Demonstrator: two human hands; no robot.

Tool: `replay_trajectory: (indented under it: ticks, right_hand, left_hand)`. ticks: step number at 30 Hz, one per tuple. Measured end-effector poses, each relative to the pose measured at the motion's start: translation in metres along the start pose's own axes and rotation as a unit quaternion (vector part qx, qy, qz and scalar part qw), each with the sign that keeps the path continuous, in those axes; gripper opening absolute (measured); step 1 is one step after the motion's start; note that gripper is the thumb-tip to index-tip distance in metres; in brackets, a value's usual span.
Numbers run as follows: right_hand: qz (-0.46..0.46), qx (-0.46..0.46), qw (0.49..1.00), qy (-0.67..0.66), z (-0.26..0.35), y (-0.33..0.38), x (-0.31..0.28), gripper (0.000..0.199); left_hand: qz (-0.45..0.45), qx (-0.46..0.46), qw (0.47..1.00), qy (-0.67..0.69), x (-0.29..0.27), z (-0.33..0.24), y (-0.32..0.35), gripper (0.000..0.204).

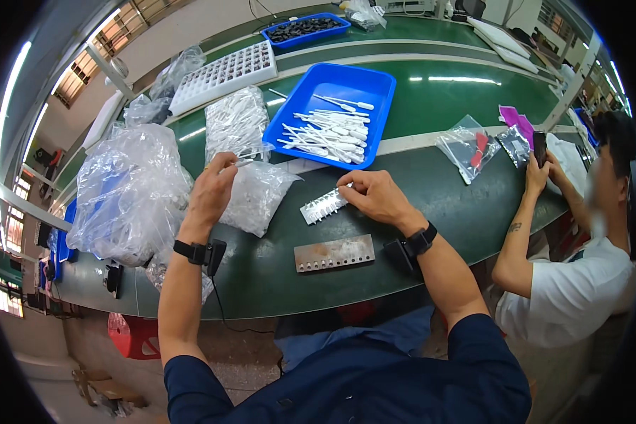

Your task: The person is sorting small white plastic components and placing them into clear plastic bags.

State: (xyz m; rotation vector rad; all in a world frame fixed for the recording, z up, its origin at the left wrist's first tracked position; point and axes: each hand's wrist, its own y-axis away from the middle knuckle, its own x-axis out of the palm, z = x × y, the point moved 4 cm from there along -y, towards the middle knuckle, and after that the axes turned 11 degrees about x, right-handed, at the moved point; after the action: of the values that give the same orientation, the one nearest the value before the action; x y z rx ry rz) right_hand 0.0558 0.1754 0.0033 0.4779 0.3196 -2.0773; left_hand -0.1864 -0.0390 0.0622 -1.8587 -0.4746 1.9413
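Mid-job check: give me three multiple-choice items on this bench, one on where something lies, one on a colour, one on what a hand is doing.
1. Where does the bare metal strip lie?
A. in the blue tray
B. on the green table, near the person, between the forearms
C. on the white grid tray

2. What colour is the tray with the white plastic droppers?
A. blue
B. red
C. white

3. What is the right hand doing?
A. resting flat and empty
B. holding a phone
C. touching the comb-like metal holder

Answers:
1 B, it lies flat on the green table, apart from both hands.
2 A, its rim and floor show blue.
3 C, its fingertips rest on the holder's end.
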Motion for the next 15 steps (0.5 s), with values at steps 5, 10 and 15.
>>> replay_trajectory:
  ticks: [5, 10, 15]
  right_hand:
    - [-0.008, -0.03, 0.997, -0.071, 0.007, 0.004, 0.002, 0.026]
    - [0.034, -0.088, 0.986, -0.138, 0.022, 0.015, 0.012, 0.023]
    - [0.07, 0.024, 0.995, -0.069, 0.017, 0.008, 0.006, 0.023]
  left_hand:
    - [-0.071, 0.048, 0.994, 0.064, -0.013, -0.055, -0.027, 0.007]
    - [0.059, 0.084, 0.988, 0.119, 0.007, -0.1, -0.041, 0.008]
    - [0.004, 0.074, 0.988, 0.139, 0.025, -0.11, -0.05, 0.006]
